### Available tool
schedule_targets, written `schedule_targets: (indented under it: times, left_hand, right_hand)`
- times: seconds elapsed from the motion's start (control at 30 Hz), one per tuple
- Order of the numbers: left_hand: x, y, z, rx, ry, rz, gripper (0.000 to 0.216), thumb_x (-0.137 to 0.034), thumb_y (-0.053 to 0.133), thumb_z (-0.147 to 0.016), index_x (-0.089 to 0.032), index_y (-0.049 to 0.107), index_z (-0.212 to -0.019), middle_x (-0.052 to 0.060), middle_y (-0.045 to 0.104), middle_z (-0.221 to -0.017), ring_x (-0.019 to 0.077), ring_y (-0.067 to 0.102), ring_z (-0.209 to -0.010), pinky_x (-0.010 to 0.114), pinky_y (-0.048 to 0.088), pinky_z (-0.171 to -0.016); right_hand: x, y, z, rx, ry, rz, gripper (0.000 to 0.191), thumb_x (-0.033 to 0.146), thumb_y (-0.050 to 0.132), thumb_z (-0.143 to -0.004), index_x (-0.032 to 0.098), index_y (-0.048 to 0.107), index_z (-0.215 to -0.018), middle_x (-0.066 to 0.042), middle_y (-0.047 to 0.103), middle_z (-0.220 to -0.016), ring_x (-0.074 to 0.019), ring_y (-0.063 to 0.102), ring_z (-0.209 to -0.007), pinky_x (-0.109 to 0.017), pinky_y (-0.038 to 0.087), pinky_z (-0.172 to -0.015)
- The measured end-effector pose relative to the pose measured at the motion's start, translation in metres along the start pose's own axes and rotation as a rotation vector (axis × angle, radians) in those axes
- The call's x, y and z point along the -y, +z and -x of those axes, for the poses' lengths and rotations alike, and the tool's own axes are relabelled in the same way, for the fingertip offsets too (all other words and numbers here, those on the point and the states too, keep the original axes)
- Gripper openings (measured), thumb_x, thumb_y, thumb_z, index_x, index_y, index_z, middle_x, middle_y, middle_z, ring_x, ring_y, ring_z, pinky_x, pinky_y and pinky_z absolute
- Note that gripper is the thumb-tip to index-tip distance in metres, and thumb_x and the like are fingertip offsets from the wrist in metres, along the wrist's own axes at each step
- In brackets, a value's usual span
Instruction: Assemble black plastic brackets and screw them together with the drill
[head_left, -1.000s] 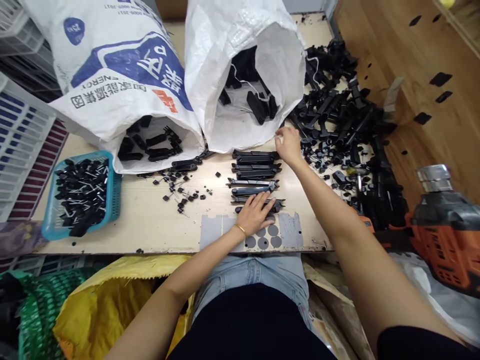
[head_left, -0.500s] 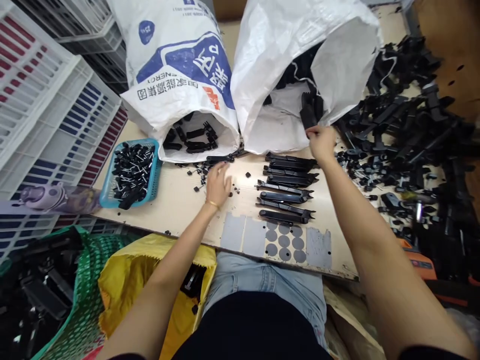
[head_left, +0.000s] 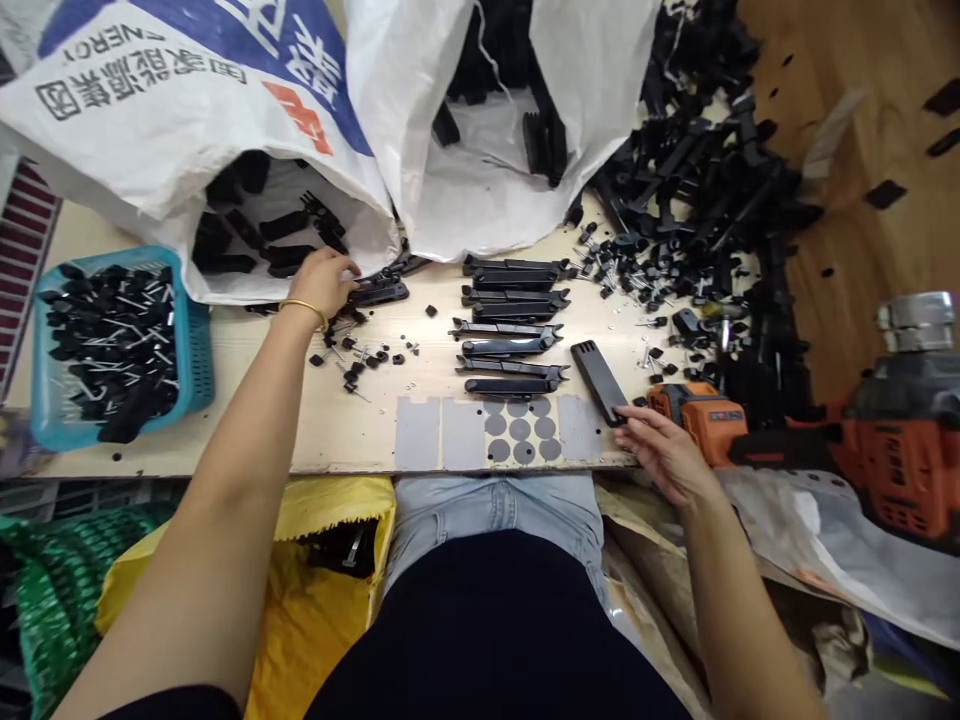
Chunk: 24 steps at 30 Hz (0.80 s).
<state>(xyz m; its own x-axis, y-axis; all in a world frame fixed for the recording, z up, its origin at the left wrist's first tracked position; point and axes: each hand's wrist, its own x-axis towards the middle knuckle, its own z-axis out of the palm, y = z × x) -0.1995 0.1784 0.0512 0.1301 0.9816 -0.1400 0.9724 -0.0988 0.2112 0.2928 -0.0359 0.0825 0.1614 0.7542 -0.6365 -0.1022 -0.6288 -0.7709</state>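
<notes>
My right hand (head_left: 664, 450) pinches the lower end of a flat black plastic bar (head_left: 598, 380) with slots at its far end. The bar slants above the table's front, right of a stack of long black forked parts (head_left: 514, 330). At the mouth of the left white sack (head_left: 202, 120), my left hand (head_left: 324, 285) reaches out with thumb and forefinger apart. Close to its fingertips lies a black elongated part (head_left: 379, 292); whether they touch is hard to tell. Black pieces (head_left: 285, 225) show inside that sack.
A blue basket (head_left: 201, 345) of black-headed screws stands at the left. The right white sack (head_left: 480, 215) lies open at the back. Loose black parts (head_left: 697, 170) pile up at the right, near an orange power-tool battery (head_left: 709, 415). Grey patches (head_left: 418, 432) line the front edge.
My right hand has drawn a black bar out of the right sack toward the table's front edge. My left hand has moved to the left sack's mouth. The view has shifted right.
</notes>
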Motion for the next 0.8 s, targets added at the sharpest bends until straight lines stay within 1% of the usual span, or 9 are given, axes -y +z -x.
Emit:
schedule_targets:
  times: [0.1,0.17,0.27,0.3,0.37,0.5,0.6,0.7,0.8]
  left_hand:
    - [-0.012,-0.010,0.006,0.008,-0.071,-0.096,0.019,-0.019,0.049,-0.088,-0.011,0.063,-0.099,0.009,0.059,-0.106,0.0216,0.049,-0.103,0.034,0.039,-0.095]
    - [-0.021,-0.016,0.015,-0.016,-0.119,-0.146,0.021,-0.017,0.045,-0.090,-0.012,0.061,-0.103,0.008,0.060,-0.105,0.0196,0.050,-0.099,0.032,0.039,-0.092]
    - [-0.031,-0.022,0.034,-0.031,-0.143,-0.198,0.023,-0.016,0.043,-0.091,-0.011,0.060,-0.106,0.008,0.060,-0.106,0.0187,0.050,-0.098,0.030,0.038,-0.091]
    - [-0.033,-0.023,0.040,-0.026,-0.137,-0.203,0.023,-0.016,0.044,-0.091,-0.011,0.060,-0.107,0.008,0.060,-0.107,0.0188,0.050,-0.098,0.029,0.038,-0.090]
    - [-0.036,-0.021,0.051,-0.029,-0.127,-0.204,0.025,-0.018,0.046,-0.091,-0.012,0.059,-0.110,0.009,0.058,-0.111,0.0203,0.049,-0.101,0.030,0.038,-0.090]
    - [-0.033,-0.008,0.056,-0.032,-0.141,-0.189,0.038,-0.018,0.050,-0.088,-0.014,0.053,-0.126,0.012,0.053,-0.125,0.0243,0.045,-0.109,0.033,0.038,-0.089]
    - [-0.025,0.004,0.049,-0.027,-0.174,-0.145,0.037,-0.016,0.050,-0.087,-0.013,0.056,-0.123,0.011,0.054,-0.120,0.0238,0.044,-0.105,0.034,0.037,-0.089]
    - [-0.015,0.010,0.042,-0.071,-0.200,-0.086,0.035,-0.019,0.056,-0.085,-0.011,0.059,-0.118,0.011,0.055,-0.112,0.0220,0.042,-0.100,0.034,0.036,-0.093]
    - [-0.009,0.009,0.039,-0.082,-0.213,-0.026,0.035,-0.021,0.061,-0.081,-0.008,0.060,-0.114,0.009,0.056,-0.106,0.0196,0.042,-0.096,0.034,0.036,-0.097]
  right_hand:
    - [-0.010,0.002,-0.006,-0.050,-0.076,0.149,0.050,0.047,0.074,-0.066,0.020,0.066,-0.107,-0.003,0.068,-0.078,-0.0170,0.066,-0.073,-0.035,0.057,-0.074]
    - [-0.008,0.004,-0.007,-0.115,-0.169,0.433,0.045,0.046,0.064,-0.075,0.018,0.065,-0.111,-0.007,0.067,-0.086,-0.0203,0.066,-0.077,-0.041,0.056,-0.077]
    - [0.005,0.018,-0.005,-0.264,-0.311,0.992,0.038,0.039,0.054,-0.084,0.015,0.064,-0.113,-0.017,0.063,-0.109,-0.0295,0.062,-0.096,-0.050,0.050,-0.086]
    - [0.010,0.025,-0.006,-0.317,-0.333,1.130,0.038,0.038,0.053,-0.085,0.014,0.063,-0.113,-0.020,0.060,-0.115,-0.0328,0.060,-0.102,-0.052,0.049,-0.087]
    - [0.019,0.039,-0.012,-0.400,-0.346,1.271,0.039,0.039,0.051,-0.088,0.013,0.060,-0.115,-0.023,0.055,-0.121,-0.0374,0.055,-0.108,-0.055,0.048,-0.085]
    - [0.029,0.060,-0.048,-0.509,-0.426,1.295,0.046,0.036,0.058,-0.084,0.011,0.052,-0.122,-0.025,0.048,-0.124,-0.0391,0.048,-0.114,-0.055,0.046,-0.087]
    - [0.031,0.058,-0.083,-0.558,-0.492,1.220,0.053,0.022,0.054,-0.083,0.010,0.043,-0.133,-0.024,0.046,-0.124,-0.0362,0.046,-0.117,-0.054,0.041,-0.095]
    - [0.027,0.045,-0.102,-0.507,-0.619,1.046,0.057,0.017,0.048,-0.081,0.010,0.037,-0.137,-0.020,0.051,-0.119,-0.0306,0.049,-0.113,-0.049,0.040,-0.098]
    - [0.017,0.033,-0.102,-0.417,-0.591,0.824,0.050,0.029,0.049,-0.082,0.014,0.043,-0.129,-0.013,0.058,-0.103,-0.0259,0.056,-0.094,-0.045,0.047,-0.088]
